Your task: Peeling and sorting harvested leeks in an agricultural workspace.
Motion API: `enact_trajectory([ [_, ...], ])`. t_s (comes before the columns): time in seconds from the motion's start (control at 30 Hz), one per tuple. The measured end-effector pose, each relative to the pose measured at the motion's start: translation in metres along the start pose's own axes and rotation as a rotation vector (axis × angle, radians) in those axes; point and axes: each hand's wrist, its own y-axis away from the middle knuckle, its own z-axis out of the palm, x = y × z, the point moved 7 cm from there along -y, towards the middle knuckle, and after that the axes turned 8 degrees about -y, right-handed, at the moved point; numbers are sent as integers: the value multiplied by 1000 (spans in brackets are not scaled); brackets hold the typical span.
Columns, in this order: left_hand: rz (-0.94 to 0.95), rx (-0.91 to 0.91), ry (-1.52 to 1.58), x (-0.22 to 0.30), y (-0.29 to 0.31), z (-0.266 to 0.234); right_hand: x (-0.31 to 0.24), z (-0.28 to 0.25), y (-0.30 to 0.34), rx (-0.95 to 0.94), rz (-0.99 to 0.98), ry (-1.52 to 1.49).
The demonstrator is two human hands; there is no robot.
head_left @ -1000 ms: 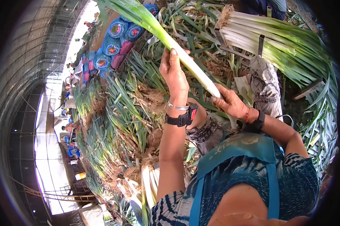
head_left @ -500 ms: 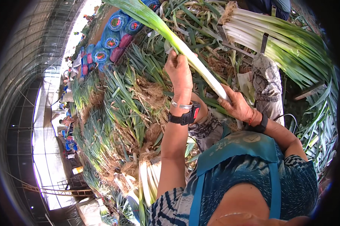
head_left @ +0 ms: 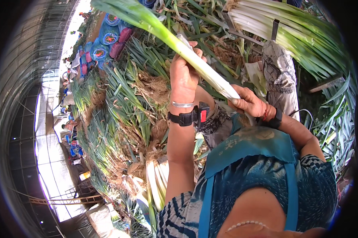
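Note:
A long leek (head_left: 204, 70) slants across the upper middle, green leaves toward the far left and white stem end toward me. My left hand (head_left: 183, 75) is closed on the middle of its stem, with fingertips showing on the far side. A pale, thin flap of leek skin (head_left: 182, 39) stands up beside those fingers. Around the white lower end, my right hand (head_left: 248, 102) is closed, thumb along the stem; its palm side is hidden. The root end is mostly covered by this hand.
Untrimmed leeks with roots (head_left: 115, 115) lie heaped at the left. Cleaned leeks (head_left: 282, 35) rest on a metal rack (head_left: 275, 29) at the far right. Bundled white stems (head_left: 155, 178) sit near my left arm. Blue net sacks (head_left: 101, 51) stand at the far left; loose leaves cover the ground.
My left hand has turned, its fingers now showing beyond the stem. The leek has shifted slightly left, and a flap of skin stands out more. My right hand stays at the lower end.

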Motion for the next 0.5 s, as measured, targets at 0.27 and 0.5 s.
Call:
enact_trajectory([
  [0.27,-213,-28,-408,-71,-1,-14,-5,10,0,-48,-180,203],
  [0.5,-218,-65,-1042,-131,11,-51,-11,17,3,-64,-115,212],
])
